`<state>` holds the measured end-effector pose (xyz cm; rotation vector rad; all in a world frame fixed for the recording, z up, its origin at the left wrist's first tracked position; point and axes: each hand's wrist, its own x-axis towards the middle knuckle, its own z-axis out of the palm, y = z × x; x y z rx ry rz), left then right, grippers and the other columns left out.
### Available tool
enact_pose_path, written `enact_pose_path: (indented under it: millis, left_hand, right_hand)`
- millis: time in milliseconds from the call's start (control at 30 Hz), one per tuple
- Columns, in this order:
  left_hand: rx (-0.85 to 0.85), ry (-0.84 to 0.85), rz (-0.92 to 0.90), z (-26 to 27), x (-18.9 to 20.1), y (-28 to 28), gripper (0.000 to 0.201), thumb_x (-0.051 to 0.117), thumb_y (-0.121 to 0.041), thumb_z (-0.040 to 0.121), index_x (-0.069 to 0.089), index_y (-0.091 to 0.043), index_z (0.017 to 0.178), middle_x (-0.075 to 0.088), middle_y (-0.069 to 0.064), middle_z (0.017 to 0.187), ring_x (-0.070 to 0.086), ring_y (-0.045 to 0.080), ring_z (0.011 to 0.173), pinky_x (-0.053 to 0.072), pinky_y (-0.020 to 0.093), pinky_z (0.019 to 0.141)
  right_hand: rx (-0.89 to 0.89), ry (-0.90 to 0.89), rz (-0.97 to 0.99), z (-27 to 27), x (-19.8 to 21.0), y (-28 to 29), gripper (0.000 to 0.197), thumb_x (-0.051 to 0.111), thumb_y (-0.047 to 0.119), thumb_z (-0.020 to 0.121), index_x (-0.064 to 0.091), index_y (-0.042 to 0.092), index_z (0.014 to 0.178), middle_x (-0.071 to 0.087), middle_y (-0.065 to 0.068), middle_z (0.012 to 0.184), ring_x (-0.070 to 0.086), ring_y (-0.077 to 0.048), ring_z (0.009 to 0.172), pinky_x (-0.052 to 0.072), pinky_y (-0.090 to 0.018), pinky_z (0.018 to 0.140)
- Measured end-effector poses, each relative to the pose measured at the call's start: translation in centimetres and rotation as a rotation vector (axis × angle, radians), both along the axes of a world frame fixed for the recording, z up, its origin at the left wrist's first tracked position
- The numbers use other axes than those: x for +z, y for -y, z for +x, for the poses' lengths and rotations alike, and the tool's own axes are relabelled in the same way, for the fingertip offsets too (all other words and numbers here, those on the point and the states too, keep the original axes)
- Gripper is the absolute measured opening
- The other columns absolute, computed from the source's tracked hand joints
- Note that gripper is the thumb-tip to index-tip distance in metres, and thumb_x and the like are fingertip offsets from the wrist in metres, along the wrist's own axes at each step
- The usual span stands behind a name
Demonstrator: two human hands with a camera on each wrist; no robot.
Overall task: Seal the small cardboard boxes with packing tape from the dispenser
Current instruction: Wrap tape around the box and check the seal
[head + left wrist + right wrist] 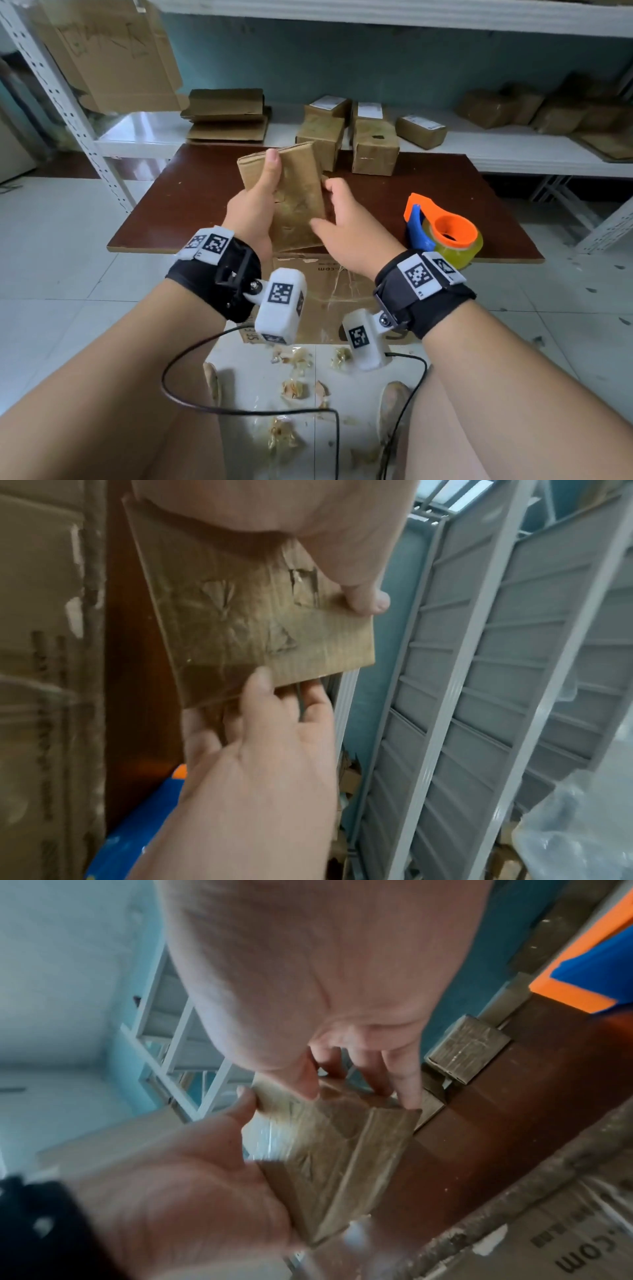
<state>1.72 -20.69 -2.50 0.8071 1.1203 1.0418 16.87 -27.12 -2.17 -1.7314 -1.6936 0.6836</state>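
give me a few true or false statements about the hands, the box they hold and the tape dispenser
1. The left hand grips the small cardboard box with its thumb laid on the front face. True.
2. The right hand holds the tape dispenser. False: the dispenser sits on the brown table, untouched, to the right of both hands.
3. The held box lies flat on the table. False: it is lifted above the table, tilted up on end.
4. The right hand's fingers reach to the box's far side. True.
5. Other small boxes stand at the table's far edge. True.
6. The dispenser is green and yellow. False: it is orange and blue.
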Motion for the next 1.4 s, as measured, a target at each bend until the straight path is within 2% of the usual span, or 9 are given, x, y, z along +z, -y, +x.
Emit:
enact_pose_path:
  millis: [200,267,433,567,800,900,1000,1200,1400]
  left_hand:
    - [0.003,-0.322,0.346,1.7,0.5,1.7,0.063,0.045,-0.073,0.102,0.072,-0.015,0.11,0.079,0.006,0.099,0.076,0.024,0.099,0.058,0.046,0.101]
    - [-0.052,-0.332,0.343,2.2,0.7,1.9,0.066,0.034,-0.078,0.102,0.072,-0.023,0.1,0.073,0.001,0.097,0.07,0.018,0.1,0.048,0.043,0.111]
    - [-0.145,-0.23,0.102,2.2,0.7,1.6,0.11,0.059,-0.092,0.077,0.048,-0.017,0.157,0.056,0.003,0.153,0.056,0.019,0.132,0.039,0.044,0.113]
    - [-0.142,-0.157,0.08,2.4,0.1,1.1,0.075,0.073,-0.074,0.082,0.068,-0.017,0.132,0.079,-0.002,0.112,0.075,0.016,0.098,0.054,0.033,0.088]
    - [-0.133,-0.085,0.359,2.8,-0.5,0.9,0.042,0.062,-0.041,0.101,0.066,-0.013,0.131,0.078,0.007,0.121,0.076,0.025,0.112,0.06,0.047,0.099]
    - [-0.157,-0.088,0.428,2.4,-0.3,0.8,0.053,0.051,-0.046,0.1,0.064,-0.01,0.136,0.072,0.015,0.131,0.07,0.03,0.122,0.055,0.052,0.107]
    - [-0.193,-0.163,0.469,2.3,-0.8,0.4,0.067,0.046,-0.059,0.097,0.061,-0.013,0.143,0.065,0.014,0.144,0.06,0.033,0.136,0.045,0.061,0.116]
    - [-0.166,-0.317,0.437,2.3,-0.4,0.9,0.086,0.059,-0.09,0.081,0.057,-0.011,0.117,0.07,0.003,0.118,0.068,0.012,0.102,0.054,0.032,0.093]
    - [-0.013,-0.453,0.458,1.8,-1.1,0.9,0.062,0.065,-0.075,0.091,0.057,-0.019,0.116,0.066,-0.007,0.11,0.069,0.01,0.101,0.061,0.039,0.091]
  right_hand:
    - [-0.171,-0.118,0.088,-0.4,0.1,0.5,0.08,0.076,0.072,0.081,0.033,0.019,0.124,0.056,0.005,0.127,0.061,-0.014,0.11,0.055,-0.036,0.086]
    - [-0.248,-0.166,0.08,0.3,0.7,0.3,0.095,0.074,0.079,0.078,0.03,0.017,0.134,0.05,0.007,0.133,0.054,-0.013,0.119,0.049,-0.035,0.092]
    - [-0.316,-0.072,0.178,0.8,0.0,-0.3,0.095,0.076,0.055,0.09,0.019,0.024,0.159,0.046,-0.004,0.159,0.054,-0.027,0.137,0.05,-0.043,0.106]
    - [-0.241,-0.02,0.215,-0.3,-1.0,-0.5,0.096,0.082,0.034,0.09,0.019,0.025,0.162,0.048,-0.002,0.154,0.057,-0.022,0.131,0.052,-0.038,0.102]
    - [-0.287,-0.482,0.166,0.4,0.0,-0.6,0.065,0.073,0.043,0.092,0.031,0.023,0.138,0.065,0.016,0.117,0.064,0.003,0.103,0.051,-0.025,0.087]
    - [-0.34,-0.626,0.155,0.8,0.2,-1.1,0.084,0.071,0.068,0.078,0.042,0.026,0.144,0.069,0.01,0.127,0.066,-0.012,0.119,0.052,-0.046,0.105]
    - [-0.378,-0.503,0.208,1.1,0.2,-1.3,0.109,0.068,0.092,0.067,0.051,0.023,0.149,0.068,0.016,0.13,0.062,-0.005,0.124,0.049,-0.041,0.111]
    - [-0.318,-0.351,0.239,1.7,0.4,-1.1,0.063,0.053,0.053,0.106,0.045,0.019,0.159,0.048,0.005,0.161,0.041,-0.011,0.149,0.033,-0.03,0.123]
    - [-0.245,-0.38,0.255,1.0,0.2,-0.6,0.055,0.056,0.067,0.094,0.072,0.028,0.129,0.074,0.022,0.115,0.065,0.006,0.108,0.052,-0.023,0.096]
